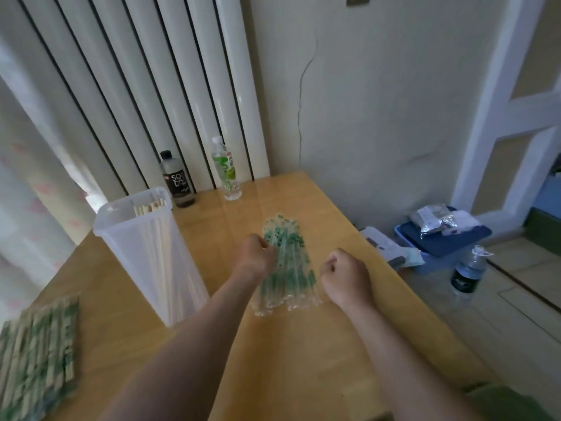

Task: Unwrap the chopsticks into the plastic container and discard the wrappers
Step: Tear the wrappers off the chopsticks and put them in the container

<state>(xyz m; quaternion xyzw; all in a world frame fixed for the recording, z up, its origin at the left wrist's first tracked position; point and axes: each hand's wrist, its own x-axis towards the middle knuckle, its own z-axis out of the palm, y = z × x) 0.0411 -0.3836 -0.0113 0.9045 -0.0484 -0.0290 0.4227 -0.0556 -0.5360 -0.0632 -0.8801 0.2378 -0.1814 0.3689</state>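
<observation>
Between the two hands lies the pile of clear, green-printed wrappers (287, 262) on the wooden table (303, 360). At its edge sits the left hand (255, 253), fingers curled right against the wrappers; whether it pinches one, I cannot tell. Just on the pile's other side, the right hand (346, 278) is balled in a fist, nothing visible in it. Left of the left hand stands the plastic container (145, 253), bare chopsticks (150, 206) poking up inside. Further left and nearer, wrapped chopsticks (36, 360) lie stacked.

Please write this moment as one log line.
left hand: curled at wrapper pile | right hand: fist, beside pile | chopsticks: in plastic container
</observation>
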